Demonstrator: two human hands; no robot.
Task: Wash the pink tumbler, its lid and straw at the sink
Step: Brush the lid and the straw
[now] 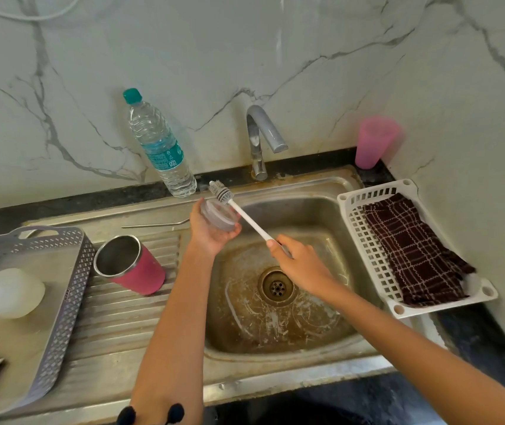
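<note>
My left hand holds the clear round lid above the left rim of the sink. My right hand grips the white handle of a bottle brush; its grey bristle head pokes past the lid's upper edge. The pink tumbler, steel inside, stands open side up on the ribbed drainboard left of the basin. The metal straw lies on the drainboard behind the tumbler.
A tap stands behind the basin with no water running. A water bottle stands at the back left, a pink plastic cup at the back right. A white basket with a checked cloth sits right; a grey tray sits left.
</note>
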